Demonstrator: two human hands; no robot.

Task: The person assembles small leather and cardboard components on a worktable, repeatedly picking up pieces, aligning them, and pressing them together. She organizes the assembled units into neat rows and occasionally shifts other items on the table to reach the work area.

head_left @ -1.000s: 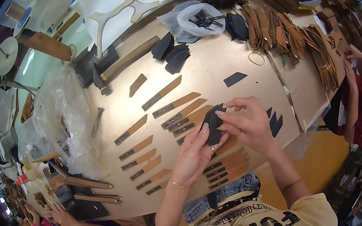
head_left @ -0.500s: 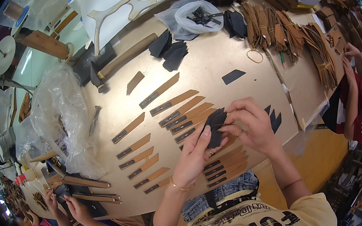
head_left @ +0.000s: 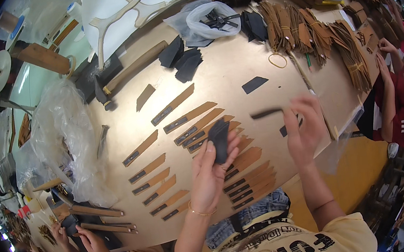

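Observation:
My left hand [head_left: 206, 168] is closed around a small stack of black leather-like pieces [head_left: 220, 143], held above the table. To its right, my right hand [head_left: 305, 126] is smeared by motion; a thin, curved black piece [head_left: 267, 112] juts out leftward from its fingertips. Partly behind the right hand, another black piece [head_left: 284, 130] lies on the table. Brown strips [head_left: 192, 116] with dark ends lie in rows left of and beneath my left hand, some hidden by it. A single black piece [head_left: 255, 85] rests farther back.
At the back are a hammer [head_left: 134, 70], black pieces [head_left: 188, 66], an open plastic bag [head_left: 209, 22] and bundled brown strips [head_left: 283, 25]. Clear plastic [head_left: 65, 138] is heaped at left. One person's hands [head_left: 76, 234] work at lower left, another's [head_left: 386, 65] at right.
My right hand has moved right, away from the stack, with one black piece at its fingertips. My left hand has shifted slightly left with the stack.

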